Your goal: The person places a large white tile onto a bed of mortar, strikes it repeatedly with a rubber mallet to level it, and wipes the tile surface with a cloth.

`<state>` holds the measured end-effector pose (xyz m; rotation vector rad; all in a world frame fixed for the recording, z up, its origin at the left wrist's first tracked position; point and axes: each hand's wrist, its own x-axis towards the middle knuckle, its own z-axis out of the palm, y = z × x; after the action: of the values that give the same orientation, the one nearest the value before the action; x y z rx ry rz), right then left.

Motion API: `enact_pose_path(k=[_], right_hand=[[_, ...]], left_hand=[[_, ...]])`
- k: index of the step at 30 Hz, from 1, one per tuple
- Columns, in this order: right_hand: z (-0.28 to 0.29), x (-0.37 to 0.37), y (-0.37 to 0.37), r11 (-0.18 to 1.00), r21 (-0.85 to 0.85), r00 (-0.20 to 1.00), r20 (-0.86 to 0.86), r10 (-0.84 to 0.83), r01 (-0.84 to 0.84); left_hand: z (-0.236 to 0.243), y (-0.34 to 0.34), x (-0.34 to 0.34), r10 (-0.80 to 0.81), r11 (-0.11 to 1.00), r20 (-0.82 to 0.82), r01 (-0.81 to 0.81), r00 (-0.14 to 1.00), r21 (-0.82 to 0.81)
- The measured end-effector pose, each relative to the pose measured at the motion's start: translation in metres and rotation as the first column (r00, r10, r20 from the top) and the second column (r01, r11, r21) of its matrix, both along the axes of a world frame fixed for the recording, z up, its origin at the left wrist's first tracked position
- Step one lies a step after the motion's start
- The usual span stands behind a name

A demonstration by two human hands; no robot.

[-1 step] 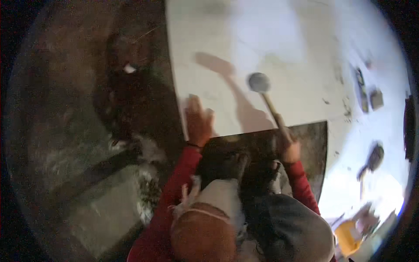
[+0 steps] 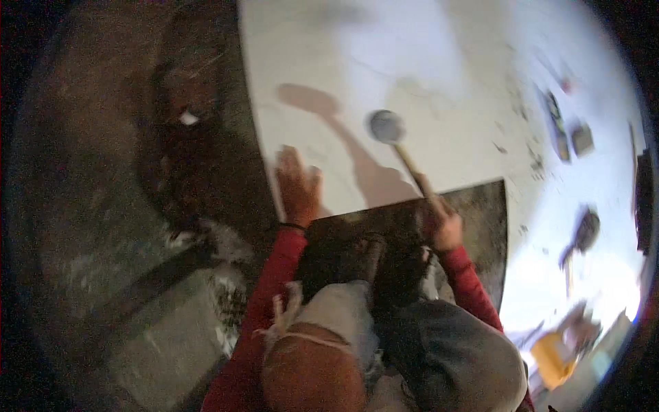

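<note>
A large white slab (image 2: 425,62) lies flat in front of me. My left hand (image 2: 300,189) rests palm down on its near left corner, with the fingers stretched out and the thumb apart. In my right hand (image 2: 446,230) is a mallet (image 2: 386,126) with a dark round head and a light wooden handle. Its head is held over the slab, and a long shadow of mallet and hand falls to its left. My right fingers wrap round the lower handle, just beyond the slab's near edge.
Dark, rough ground (image 2: 199,165) borders the slab on the left. On the pale surface at right lie a second mallet-like tool (image 2: 585,230), a small grey block (image 2: 582,139) and a long dark tool (image 2: 557,127). A yellow object (image 2: 552,360) sits lower right. My knees are close below.
The whole view has shifted slightly, so slab and hands appear farther left. The mallet head and its shadow are a little farther apart. My left hand stays on the slab.
</note>
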<state>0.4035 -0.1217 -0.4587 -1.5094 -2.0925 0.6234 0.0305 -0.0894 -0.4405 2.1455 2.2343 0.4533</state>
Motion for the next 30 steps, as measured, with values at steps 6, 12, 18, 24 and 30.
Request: enact_pose_path(k=[6,12,18,24,30], right_hand=[[0.041,-0.037,0.023,0.989,-0.124,0.996,0.024,0.088,-0.085],[0.048,-0.051,0.027,0.985,-0.165,0.998,0.012,0.056,-0.053],[0.029,-0.044,0.043,0.988,-0.149,0.999,-0.001,0.051,-0.051],[0.048,-0.069,0.062,0.997,-0.031,0.983,-0.172,-0.071,0.067],[0.054,-0.073,0.088,0.999,0.027,0.989,-0.143,-0.043,0.048]], left_hand=[[-0.008,0.077,-0.017,0.070,0.997,-0.019,-0.070,0.997,-0.029],[-0.005,0.117,-0.018,0.146,0.988,-0.026,-0.147,0.989,-0.040],[-0.009,0.134,-0.015,0.176,0.984,-0.036,-0.177,0.984,-0.010],[-0.014,0.128,-0.034,0.179,0.983,-0.079,-0.174,0.981,0.063],[-0.005,0.140,-0.035,0.214,0.976,-0.099,-0.211,0.972,0.046]])
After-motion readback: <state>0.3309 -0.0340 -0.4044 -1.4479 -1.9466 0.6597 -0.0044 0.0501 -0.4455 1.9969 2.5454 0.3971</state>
